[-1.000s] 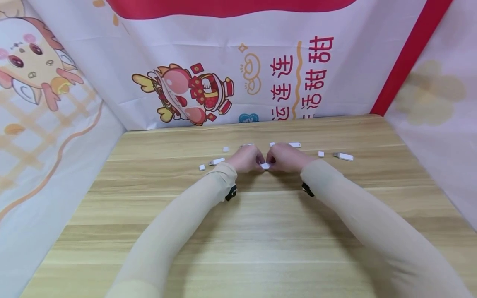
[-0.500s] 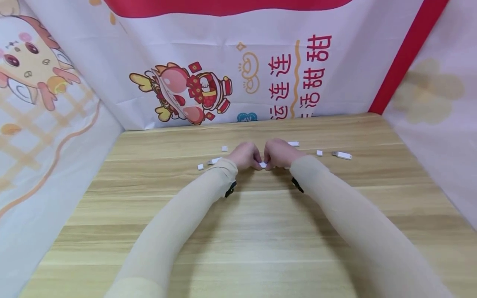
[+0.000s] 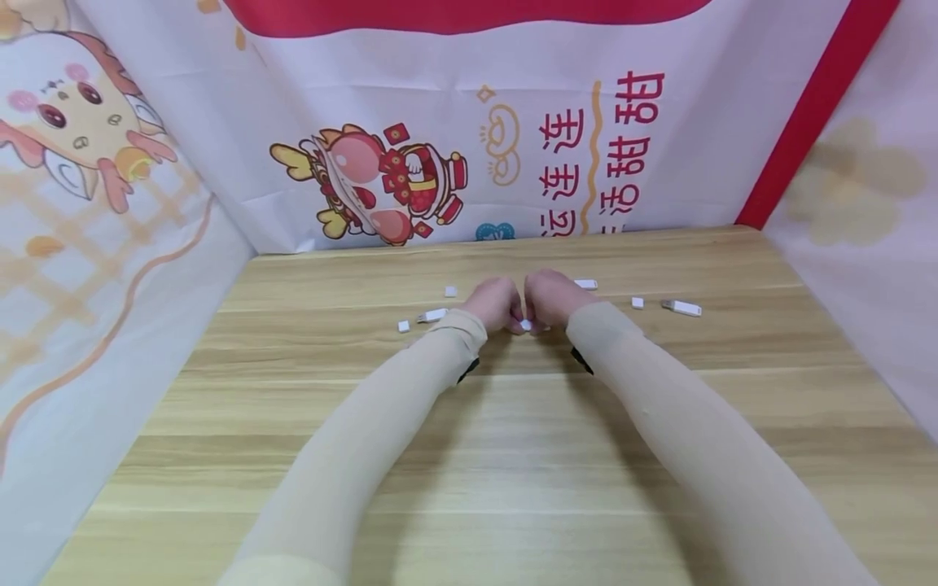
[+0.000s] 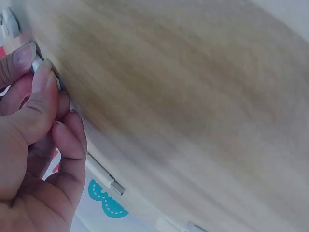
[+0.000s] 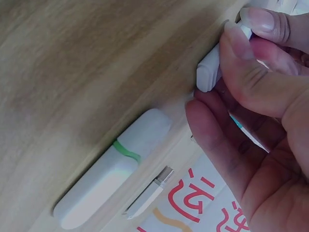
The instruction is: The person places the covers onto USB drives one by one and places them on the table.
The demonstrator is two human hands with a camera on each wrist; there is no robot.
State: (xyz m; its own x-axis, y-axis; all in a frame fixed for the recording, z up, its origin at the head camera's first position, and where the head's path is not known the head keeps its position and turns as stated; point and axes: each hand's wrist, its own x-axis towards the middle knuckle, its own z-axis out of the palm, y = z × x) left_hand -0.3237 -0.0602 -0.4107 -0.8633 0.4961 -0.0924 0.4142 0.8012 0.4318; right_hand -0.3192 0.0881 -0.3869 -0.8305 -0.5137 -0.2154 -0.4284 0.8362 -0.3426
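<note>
In the head view my left hand (image 3: 494,303) and right hand (image 3: 553,297) meet close over the wooden table, pinching one small white USB stick (image 3: 526,325) from its two ends. Thumb and fingertips of the left hand (image 4: 41,111) grip it in the left wrist view, where fingers cover most of it. From the right wrist side, the right hand (image 5: 270,92) pinches the white USB stick (image 5: 209,72) between thumb and curled fingers, its blunt end sticking out. The left thumb (image 5: 263,21) presses near its far end. The joint on the stick is hidden by fingers.
Beside the right hand lies a white stick with a green band (image 5: 96,183). Uncapped USB sticks (image 3: 432,315) (image 3: 585,285) (image 3: 681,308) and small white caps (image 3: 403,326) (image 3: 450,291) (image 3: 637,303) lie along the table's far part. A printed cloth (image 3: 410,98) hangs behind.
My right hand and forearm have shifted left, closer to the left hand. Less of the white USB stick shows between the fingers; the view sways slightly.
</note>
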